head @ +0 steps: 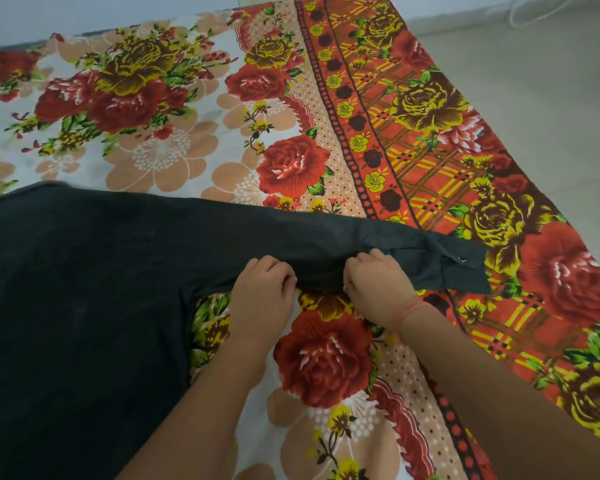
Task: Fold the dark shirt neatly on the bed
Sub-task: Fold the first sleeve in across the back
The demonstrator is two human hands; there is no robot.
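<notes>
The dark shirt (77, 289) lies flat on the bed (174, 126), its body filling the lower left. One long sleeve (291, 237) stretches out to the right and ends in a buttoned cuff (454, 265) near the bed's right border. My left hand (262, 292) pinches the sleeve's lower edge close to the armpit. My right hand (374, 285) grips the same lower edge a little further right, just before the cuff. Both sets of fingers are curled onto the fabric. The shirt's left part runs out of the frame.
A floral sheet in red, orange and yellow covers the bed. Its right edge (520, 161) drops to a pale tiled floor (551, 81). A white wall stands behind the bed's far side.
</notes>
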